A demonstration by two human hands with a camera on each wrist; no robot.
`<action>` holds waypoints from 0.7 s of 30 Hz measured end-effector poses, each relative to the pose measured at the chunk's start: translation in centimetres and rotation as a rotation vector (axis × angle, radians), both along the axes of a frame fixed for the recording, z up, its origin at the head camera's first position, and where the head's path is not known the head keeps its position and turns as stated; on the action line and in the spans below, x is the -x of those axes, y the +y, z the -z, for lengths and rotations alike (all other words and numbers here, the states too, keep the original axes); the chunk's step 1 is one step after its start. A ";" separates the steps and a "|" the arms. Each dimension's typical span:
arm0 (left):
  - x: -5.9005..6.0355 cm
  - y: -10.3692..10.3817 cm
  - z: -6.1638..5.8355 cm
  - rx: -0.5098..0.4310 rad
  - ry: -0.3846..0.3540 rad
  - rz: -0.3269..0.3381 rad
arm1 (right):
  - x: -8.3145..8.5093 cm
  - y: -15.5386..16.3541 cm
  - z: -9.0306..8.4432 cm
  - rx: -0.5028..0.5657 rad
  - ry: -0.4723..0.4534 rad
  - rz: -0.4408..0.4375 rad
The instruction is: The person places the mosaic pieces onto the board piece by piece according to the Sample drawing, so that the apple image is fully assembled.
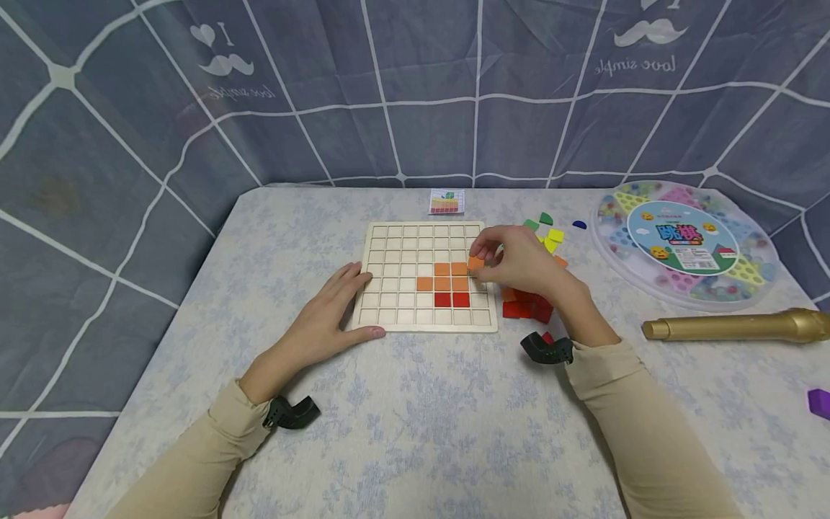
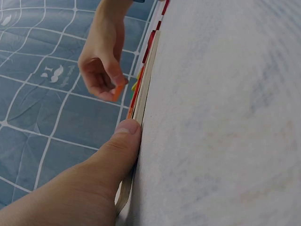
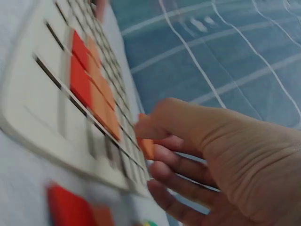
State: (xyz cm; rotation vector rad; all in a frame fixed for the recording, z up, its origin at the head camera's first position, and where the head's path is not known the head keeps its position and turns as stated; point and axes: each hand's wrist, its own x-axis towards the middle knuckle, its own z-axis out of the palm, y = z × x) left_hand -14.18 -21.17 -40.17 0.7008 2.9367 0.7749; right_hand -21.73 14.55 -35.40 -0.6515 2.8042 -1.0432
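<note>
A square wooden grid board (image 1: 395, 288) lies on the table. Several orange square tiles (image 1: 442, 284) and two red tiles (image 1: 452, 300) sit in its cells, right of centre. My right hand (image 1: 519, 256) pinches one more orange tile (image 1: 476, 263) between thumb and fingertips, just over the board's right side. In the right wrist view this orange tile (image 3: 146, 148) is held clear of the grid. My left hand (image 1: 324, 310) rests at the board's left edge with fingers extended. Its thumb (image 2: 123, 141) touches the board's front edge in the left wrist view.
Loose red tiles (image 1: 528, 308) are heaped right of the board, with yellow tiles (image 1: 555, 236) and green pieces (image 1: 546, 218) behind. A small picture card (image 1: 447, 202) lies beyond the board. Farther right are a round marble game case (image 1: 681, 238), a gold stick (image 1: 726, 327) and a purple block (image 1: 819, 403).
</note>
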 end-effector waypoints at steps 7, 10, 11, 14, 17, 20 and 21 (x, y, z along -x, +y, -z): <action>0.1 0.0 0.0 0.001 0.001 0.001 | -0.8 -2.9 0.8 0.037 0.033 -0.024; 0.1 -0.1 0.1 -0.002 -0.001 0.002 | -1.1 -4.0 1.5 0.046 0.057 -0.031; 0.1 -0.1 0.1 -0.003 -0.002 0.001 | -1.2 -4.3 1.8 0.054 0.067 -0.031; 0.1 -0.1 0.1 -0.002 -0.002 0.002 | -1.6 -5.2 2.3 0.069 0.082 -0.016; 0.1 -0.1 0.1 -0.002 0.000 0.002 | -2.0 -5.9 2.6 0.094 0.085 0.011; 0.1 -0.1 0.1 -0.002 0.001 0.001 | -2.3 -6.3 2.6 0.106 0.079 0.026; 0.1 -0.1 0.1 -0.002 0.001 0.001 | -2.3 -6.4 2.6 0.106 0.080 0.025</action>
